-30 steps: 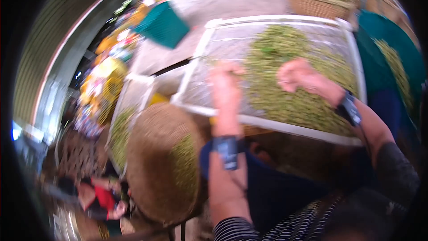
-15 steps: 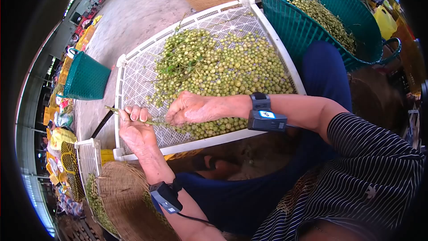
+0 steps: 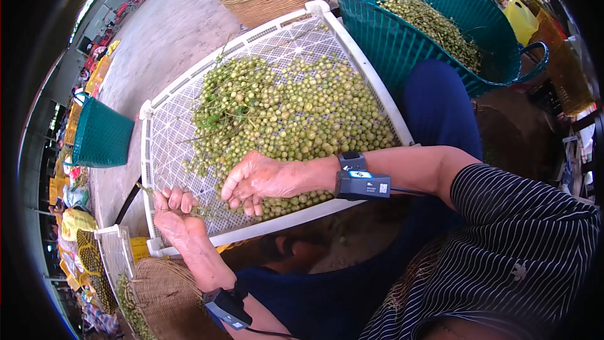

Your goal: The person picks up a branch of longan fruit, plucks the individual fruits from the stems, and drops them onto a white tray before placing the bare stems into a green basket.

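My left hand (image 3: 178,217), palm up near the tray's left front corner, has its fingers curled around a thin green stem (image 3: 145,189). One end of that stem sticks out to the left. To its right, my right hand (image 3: 267,179) hangs palm down over the fruit, fingers loosely bent and apart, with nothing visible in them. Small round green fruits (image 3: 314,110) cover much of a white mesh tray (image 3: 173,123) below both hands. Leafy stems with fruit (image 3: 236,113) are heaped on the fruit's left part.
A large teal basket (image 3: 371,28) with fruit stands at the right, beside my knee. Beyond the tray is a wicker basket (image 3: 270,5) of green stems. Another teal basket (image 3: 104,135) stands at the left, and a wicker basket (image 3: 167,289) sits at lower left.
The right hand's closed fingers have loosened and spread, and it has come off the stem. The left hand still grips the stem. The whole view has shifted slightly.
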Tool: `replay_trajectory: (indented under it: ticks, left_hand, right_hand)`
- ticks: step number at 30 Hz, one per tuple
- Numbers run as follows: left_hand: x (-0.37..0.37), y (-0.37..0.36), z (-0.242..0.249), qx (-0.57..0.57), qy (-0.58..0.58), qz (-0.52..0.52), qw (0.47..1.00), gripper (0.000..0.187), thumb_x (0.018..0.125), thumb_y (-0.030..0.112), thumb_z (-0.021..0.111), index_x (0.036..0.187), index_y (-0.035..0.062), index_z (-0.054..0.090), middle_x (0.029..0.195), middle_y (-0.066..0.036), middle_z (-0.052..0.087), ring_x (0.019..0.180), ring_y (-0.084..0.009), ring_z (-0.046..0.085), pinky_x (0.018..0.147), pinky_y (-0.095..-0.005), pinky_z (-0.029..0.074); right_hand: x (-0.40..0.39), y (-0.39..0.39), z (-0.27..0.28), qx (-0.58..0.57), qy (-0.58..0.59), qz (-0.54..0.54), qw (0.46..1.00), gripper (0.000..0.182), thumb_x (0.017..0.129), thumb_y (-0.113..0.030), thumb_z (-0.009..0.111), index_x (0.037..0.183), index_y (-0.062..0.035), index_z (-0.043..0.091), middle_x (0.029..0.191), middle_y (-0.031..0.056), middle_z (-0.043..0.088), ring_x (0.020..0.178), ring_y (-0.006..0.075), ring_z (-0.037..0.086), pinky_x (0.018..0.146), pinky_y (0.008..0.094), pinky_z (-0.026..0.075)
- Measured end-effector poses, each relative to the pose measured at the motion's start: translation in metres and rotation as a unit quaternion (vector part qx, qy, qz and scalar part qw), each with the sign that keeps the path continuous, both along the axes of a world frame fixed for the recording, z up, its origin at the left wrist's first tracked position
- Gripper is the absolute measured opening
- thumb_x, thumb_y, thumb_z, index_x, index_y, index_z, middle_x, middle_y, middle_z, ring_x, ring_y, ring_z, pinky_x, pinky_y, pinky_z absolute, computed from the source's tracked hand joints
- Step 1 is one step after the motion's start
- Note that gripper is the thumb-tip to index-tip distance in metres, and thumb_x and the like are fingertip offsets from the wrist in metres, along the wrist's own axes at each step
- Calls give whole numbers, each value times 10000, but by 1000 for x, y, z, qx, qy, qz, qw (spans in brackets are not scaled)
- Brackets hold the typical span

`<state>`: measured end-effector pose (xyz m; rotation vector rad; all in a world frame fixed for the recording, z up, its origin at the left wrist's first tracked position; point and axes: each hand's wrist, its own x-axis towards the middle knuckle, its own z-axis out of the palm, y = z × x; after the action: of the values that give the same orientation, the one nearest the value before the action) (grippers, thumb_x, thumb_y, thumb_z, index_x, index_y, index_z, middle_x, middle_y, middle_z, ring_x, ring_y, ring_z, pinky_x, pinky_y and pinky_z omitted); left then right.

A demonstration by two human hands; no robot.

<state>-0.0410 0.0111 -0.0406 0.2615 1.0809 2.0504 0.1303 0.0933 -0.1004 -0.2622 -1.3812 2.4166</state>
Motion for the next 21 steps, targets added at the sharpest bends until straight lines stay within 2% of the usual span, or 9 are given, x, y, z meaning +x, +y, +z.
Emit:
replay_trajectory:
  ticks: [2,4,6,8,9,11,14,20,21]
  left_hand:
    - [-12,-4,-8,-6,9,9,1000,261,917,279,468,757,76,431,574,0,348,467,-114,286,440,-230,261]
    - [-9,-2,-6,-17,27,6,999,268,927,285,448,763,74,435,577,0,346,484,-115,305,455,-232,287]
    - [-4,4,-4,-81,74,81,991,286,940,305,420,768,78,440,579,5,335,503,-116,316,478,-252,317]
    - [0,3,-5,-84,98,60,990,312,942,338,405,767,83,447,583,-8,375,546,-143,407,517,-270,366]
    - [7,4,-2,-122,116,49,984,318,940,344,408,764,82,449,590,-19,402,570,-166,448,536,-275,385]
    - [6,2,-2,-160,150,22,975,328,934,358,416,763,81,459,606,-47,465,641,-233,540,564,-283,426]
    - [12,5,2,-163,129,31,978,322,938,349,412,766,81,462,589,-29,438,569,-198,495,511,-295,405]
    - [4,3,0,-169,129,-9,977,290,876,343,552,740,102,465,563,12,385,402,-77,312,356,-241,264]
    - [6,4,0,-167,113,3,980,257,836,296,616,735,107,475,568,13,409,367,-56,272,323,-212,200]
  right_hand:
    - [1,20,-13,27,5,-2,1000,141,801,-29,531,863,60,621,712,96,607,513,151,558,445,258,483]
    - [-1,54,-28,549,9,-38,835,126,744,-16,542,809,79,592,742,132,592,475,181,514,399,269,443]
    - [2,67,-4,577,-100,-51,809,89,684,-35,554,709,49,569,688,136,568,463,183,475,396,327,425]
    - [-28,86,-5,725,-240,-230,603,57,674,-67,573,641,-20,574,596,106,553,491,208,510,454,400,452]
    - [-41,100,-7,726,-237,-230,603,57,674,-67,573,641,-20,574,596,106,553,491,208,510,454,400,452]
    - [-61,130,-12,811,-191,-291,470,76,696,-78,552,660,-24,594,584,93,548,519,228,543,441,389,446]
    - [-64,152,-3,793,-276,-172,515,95,702,-46,520,700,23,586,664,108,559,555,245,569,422,333,448]
    - [-46,149,24,725,-327,-196,573,78,677,-17,487,615,-43,525,482,22,390,463,127,410,387,263,388]
    - [-39,150,35,671,-332,-190,635,103,670,-5,463,592,-54,509,477,18,371,451,117,387,376,257,371]
